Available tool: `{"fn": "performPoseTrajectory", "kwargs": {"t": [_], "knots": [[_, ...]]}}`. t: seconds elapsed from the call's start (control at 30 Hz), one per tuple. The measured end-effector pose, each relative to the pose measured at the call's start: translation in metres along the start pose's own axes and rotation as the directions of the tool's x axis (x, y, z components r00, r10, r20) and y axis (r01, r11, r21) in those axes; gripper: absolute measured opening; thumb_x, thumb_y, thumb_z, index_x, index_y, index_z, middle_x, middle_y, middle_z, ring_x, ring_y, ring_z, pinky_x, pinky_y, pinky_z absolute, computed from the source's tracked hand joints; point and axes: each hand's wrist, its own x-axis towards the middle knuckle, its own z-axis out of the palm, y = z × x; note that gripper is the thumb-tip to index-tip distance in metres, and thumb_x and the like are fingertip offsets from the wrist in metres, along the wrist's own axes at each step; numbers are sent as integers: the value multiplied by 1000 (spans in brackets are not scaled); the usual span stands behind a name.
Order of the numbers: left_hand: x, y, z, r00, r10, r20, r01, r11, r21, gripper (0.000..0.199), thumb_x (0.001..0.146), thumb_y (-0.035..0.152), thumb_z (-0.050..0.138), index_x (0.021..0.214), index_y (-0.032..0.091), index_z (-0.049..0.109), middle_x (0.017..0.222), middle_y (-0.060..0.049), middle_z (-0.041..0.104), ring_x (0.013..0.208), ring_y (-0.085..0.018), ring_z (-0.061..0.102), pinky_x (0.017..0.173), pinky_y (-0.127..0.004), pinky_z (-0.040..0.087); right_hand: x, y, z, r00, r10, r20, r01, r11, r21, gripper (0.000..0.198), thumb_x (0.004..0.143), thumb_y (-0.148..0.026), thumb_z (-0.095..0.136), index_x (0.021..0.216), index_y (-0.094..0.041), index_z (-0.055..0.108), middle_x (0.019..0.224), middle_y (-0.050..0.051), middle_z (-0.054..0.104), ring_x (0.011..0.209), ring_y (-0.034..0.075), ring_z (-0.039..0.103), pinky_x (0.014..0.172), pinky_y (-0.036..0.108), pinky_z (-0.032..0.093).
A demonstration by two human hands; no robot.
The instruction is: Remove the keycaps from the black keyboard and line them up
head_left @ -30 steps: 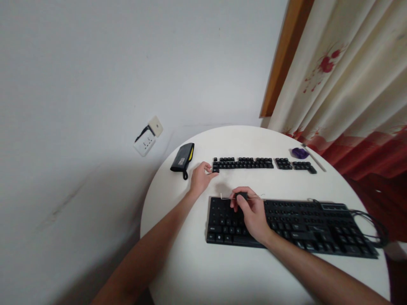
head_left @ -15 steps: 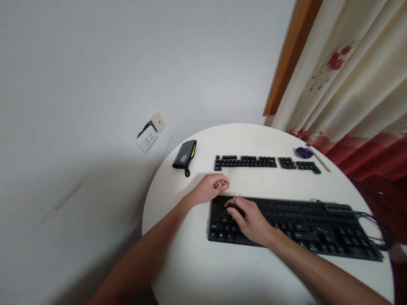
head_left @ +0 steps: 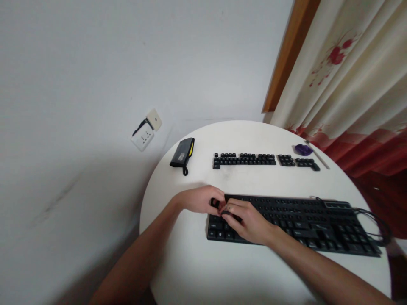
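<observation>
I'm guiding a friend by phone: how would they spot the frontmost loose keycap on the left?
On the white table, look past the keyboard to the rows of loose black keycaps. At their left end is the front keycap; unlike its neighbours, it sits alone, one row in front.

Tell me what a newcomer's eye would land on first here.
First, the left hand and right hand, close together over the left end of the black keyboard on the white table. Then the rows of black keycaps laid out beyond it. At right, the red-flowered curtain beside the pale wall.
</observation>
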Motion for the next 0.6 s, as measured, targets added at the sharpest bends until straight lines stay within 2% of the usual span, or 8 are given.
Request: {"fn": "performPoseTrajectory", "kwargs": {"t": [0.2,0.37,0.5,0.6], "knots": [[4,-4,5,995,40,86,-48,994,99,23,70,42,79,73,22,70,77,-1,65,72,-18,60,66,-25,44,1,7,6,989,98,-112,-91,994,66,17,96,-18,48,89,-20,64,84,4,66,77,18,61,73,29,48],[7,-5,11,998,51,41,-58,982,180,24,66,40,84,70,20,70,75,0,66,70,-17,60,66,-25,43,0,8,8,978,181,-100,-175,982,73,21,97,-22,48,83,-18,62,81,3,65,74,17,59,72,29,46],[9,-5,13,997,35,64,-52,960,276,25,70,38,81,71,17,67,74,1,64,69,-14,58,65,-22,41,1,8,7,973,208,-98,-197,974,109,22,98,-22,47,81,-18,61,81,3,64,74,17,58,72,28,44],[8,-5,13,998,8,64,-24,964,264,23,73,36,79,77,17,68,76,1,64,67,-12,57,61,-21,40,3,9,5,949,276,-155,-245,950,192,25,99,-24,45,78,-18,59,73,0,61,69,15,56,67,26,43]]}}
